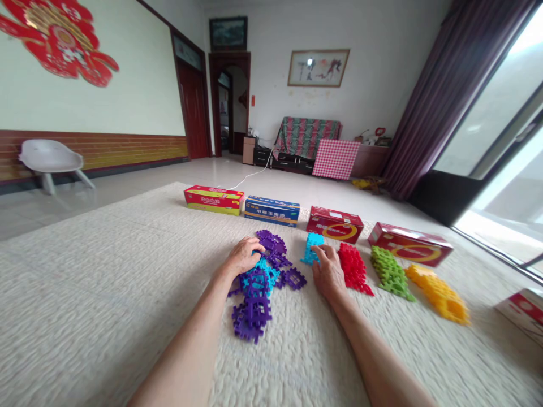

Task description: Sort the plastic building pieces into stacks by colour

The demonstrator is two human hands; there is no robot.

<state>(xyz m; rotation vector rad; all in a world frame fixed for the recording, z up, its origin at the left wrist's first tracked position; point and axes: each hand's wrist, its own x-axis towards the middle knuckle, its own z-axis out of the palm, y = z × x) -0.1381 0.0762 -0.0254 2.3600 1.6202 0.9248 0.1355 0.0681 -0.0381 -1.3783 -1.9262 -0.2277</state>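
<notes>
My left hand (pixel 242 257) rests on a loose heap of purple and cyan plastic interlocking tiles (pixel 258 282), its fingers curled over a cyan piece. My right hand (pixel 327 272) lies flat on the cream carpet, fingers stretched out and touching the base of a small stack of cyan tiles (pixel 311 247). To the right of that hand lie a row of red tiles (pixel 354 268), a row of green tiles (pixel 390 272) and a row of yellow tiles (pixel 439 294), each sorted by colour.
Several cardboard boxes stand in a line behind the tiles: a red-yellow one (pixel 214 200), a blue one (pixel 272 210), two red ones (pixel 335 224) (pixel 409 243). Another box (pixel 524 314) sits at the right edge. A white chair (pixel 51 161) stands far left.
</notes>
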